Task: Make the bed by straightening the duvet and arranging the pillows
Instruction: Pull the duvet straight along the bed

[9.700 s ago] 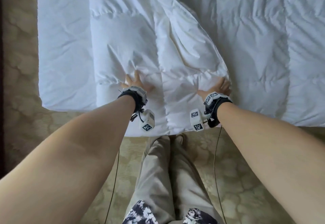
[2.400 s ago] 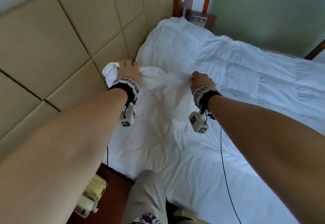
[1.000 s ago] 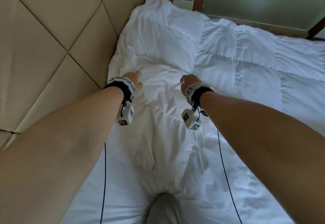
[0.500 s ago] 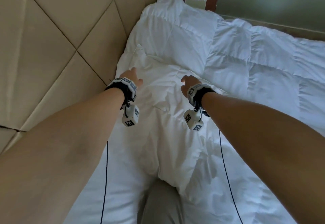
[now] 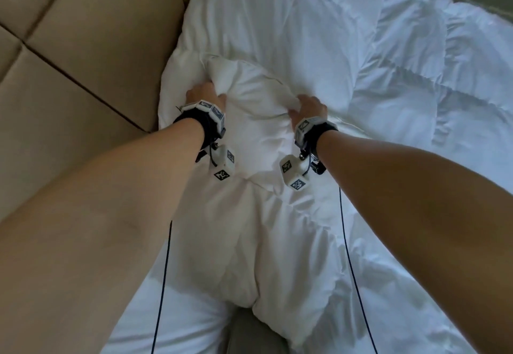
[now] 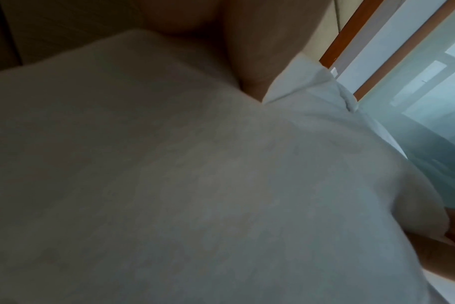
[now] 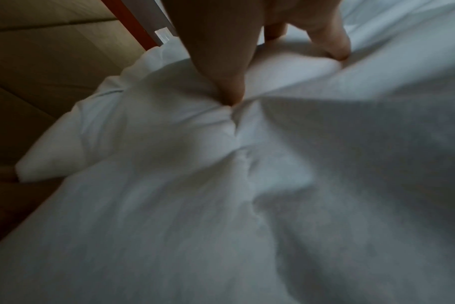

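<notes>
Head view is showing both hands gripping a white pillow [image 5: 258, 109] lying on the duvet [image 5: 402, 120] beside the padded headboard [image 5: 91, 48]. Left hand [image 5: 204, 94] is clutching its near-left edge, fingers curled into the fabric. Right hand [image 5: 309, 108] is bunching its right edge; thumb and fingers [image 7: 333, 45] are digging into the cloth.

The pillow [image 5: 258, 109] lies on the duvet [image 5: 388, 103], just beside the padded headboard [image 5: 83, 62], which stands to its left. The left hand [image 5: 204, 95] sits on the pillow's headboard side, the right hand [image 5: 309, 108] on the opposite side. The duvet spreads beyond the pillow and away to its right.
</notes>
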The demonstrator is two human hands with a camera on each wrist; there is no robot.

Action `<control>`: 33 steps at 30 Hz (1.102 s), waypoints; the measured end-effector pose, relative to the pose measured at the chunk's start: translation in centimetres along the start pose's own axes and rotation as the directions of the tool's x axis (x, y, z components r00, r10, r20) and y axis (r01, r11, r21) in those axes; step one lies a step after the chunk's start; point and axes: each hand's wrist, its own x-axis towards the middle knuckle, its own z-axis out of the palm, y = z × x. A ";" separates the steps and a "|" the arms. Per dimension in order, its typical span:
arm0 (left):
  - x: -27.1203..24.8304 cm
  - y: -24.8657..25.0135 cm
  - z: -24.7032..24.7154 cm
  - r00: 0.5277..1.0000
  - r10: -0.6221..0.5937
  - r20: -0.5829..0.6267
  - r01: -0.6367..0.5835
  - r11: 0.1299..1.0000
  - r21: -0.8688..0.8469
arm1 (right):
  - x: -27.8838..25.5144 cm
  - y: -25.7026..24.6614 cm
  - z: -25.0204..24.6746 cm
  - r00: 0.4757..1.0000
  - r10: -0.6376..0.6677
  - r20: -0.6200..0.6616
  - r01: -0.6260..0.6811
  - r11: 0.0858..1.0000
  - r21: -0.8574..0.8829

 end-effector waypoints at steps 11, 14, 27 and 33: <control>3.3 -1.2 -8.2 0.951 -0.227 -0.212 0.138 0.920 -0.366 | 2.1 -9.7 -6.1 0.994 0.020 -0.104 0.013 0.953 0.302; 5.7 -0.4 -10.8 0.943 -0.235 -0.236 0.136 0.919 -0.371 | 4.1 -12.4 -7.7 0.986 0.021 -0.168 0.041 0.933 0.358; 5.8 1.6 -5.7 0.960 -0.248 -0.131 0.202 0.936 -0.290 | 5.6 -8.4 -5.8 0.986 -0.161 -0.039 0.164 0.982 0.091; 0.6 3.4 -6.9 0.986 -0.161 -0.046 0.150 0.972 -0.180 | 0.4 -6.6 -7.2 0.986 -0.154 0.059 0.156 0.987 -0.034</control>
